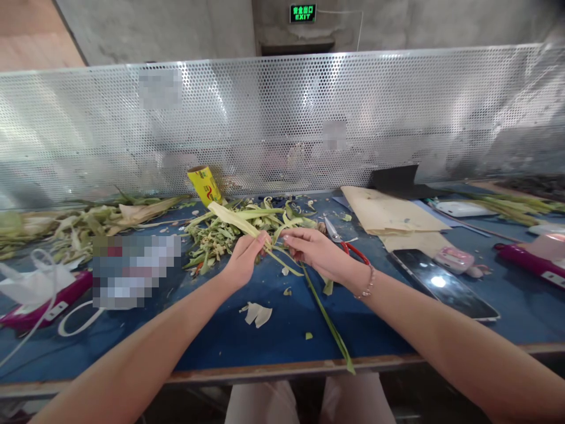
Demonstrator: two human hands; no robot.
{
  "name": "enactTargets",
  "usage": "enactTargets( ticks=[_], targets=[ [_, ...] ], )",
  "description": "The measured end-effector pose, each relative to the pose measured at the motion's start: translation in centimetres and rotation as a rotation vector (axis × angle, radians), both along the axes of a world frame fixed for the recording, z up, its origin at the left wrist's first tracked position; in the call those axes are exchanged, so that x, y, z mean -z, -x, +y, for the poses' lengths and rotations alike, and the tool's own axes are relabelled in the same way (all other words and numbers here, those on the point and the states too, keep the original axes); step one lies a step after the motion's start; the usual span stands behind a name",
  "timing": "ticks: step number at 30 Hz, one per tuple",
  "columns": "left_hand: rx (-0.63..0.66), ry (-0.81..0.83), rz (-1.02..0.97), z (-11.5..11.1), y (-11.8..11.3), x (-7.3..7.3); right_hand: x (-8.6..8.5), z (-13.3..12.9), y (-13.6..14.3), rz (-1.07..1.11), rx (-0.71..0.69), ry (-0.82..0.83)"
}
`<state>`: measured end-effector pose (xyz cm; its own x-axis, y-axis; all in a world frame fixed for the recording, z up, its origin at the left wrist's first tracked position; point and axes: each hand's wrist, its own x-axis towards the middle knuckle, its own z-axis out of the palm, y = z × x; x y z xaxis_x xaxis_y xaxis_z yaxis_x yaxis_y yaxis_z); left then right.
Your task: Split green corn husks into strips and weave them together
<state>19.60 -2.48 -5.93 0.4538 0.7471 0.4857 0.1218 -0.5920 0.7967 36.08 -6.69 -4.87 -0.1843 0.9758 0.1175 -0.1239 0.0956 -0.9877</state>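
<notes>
My left hand (244,261) is closed on a pale green leaf strip (236,219), broad and husk-like, which points up and to the left. Close beside it, my right hand (311,247) is pinched on a thin green leaf strip (286,225). Narrow ends hang below the two hands, and a long dark green leaf (329,320) runs down to the table's front edge. Just behind my hands lies a heap of green plant trimmings (214,235). Red-handled scissors (355,252) rest by my right wrist, partly hidden.
A yellow cardboard tube (205,185) leans behind the heap. Husks (88,221) lie at the left. On the right are a phone (441,282), a pink case (454,259) and brown paper (391,212). A perforated metal screen (282,118) closes off the table's back.
</notes>
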Motion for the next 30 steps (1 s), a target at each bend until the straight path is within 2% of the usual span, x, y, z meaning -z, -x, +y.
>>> enactTargets(
  ticks=[3,8,11,14,17,19,23,27,30],
  targets=[
    [0.01,0.045,-0.01,0.1,-0.1,0.1,0.2,0.1,0.3,0.145,0.095,0.0],
    [0.089,0.193,0.009,0.2,-0.5,0.5,0.5,0.2,0.5,0.209,0.115,-0.072],
    [0.193,0.366,0.02,-0.3,-0.8,0.5,0.5,0.0,0.6,0.245,0.089,-0.145],
    [0.306,0.539,0.006,-0.9,-0.9,0.1,0.3,-0.3,0.9,0.325,-0.002,-0.194],
    [0.391,0.654,-0.035,-1.3,-1.0,-0.3,0.2,-0.5,1.1,0.382,-0.053,-0.222],
    [0.402,0.691,-0.021,-1.5,-1.1,-0.4,0.4,-0.4,1.1,0.368,-0.035,-0.254],
    [0.372,0.699,0.062,-1.5,-1.1,-0.4,0.8,-0.2,0.9,0.135,0.109,-0.435],
    [0.334,0.738,0.056,-1.5,-1.2,-0.2,0.7,-0.7,0.1,-0.245,0.301,-0.757],
    [0.309,0.723,0.045,-1.5,-1.3,0.0,0.2,-1.3,-0.5,-0.618,0.256,-1.097]
  ],
)
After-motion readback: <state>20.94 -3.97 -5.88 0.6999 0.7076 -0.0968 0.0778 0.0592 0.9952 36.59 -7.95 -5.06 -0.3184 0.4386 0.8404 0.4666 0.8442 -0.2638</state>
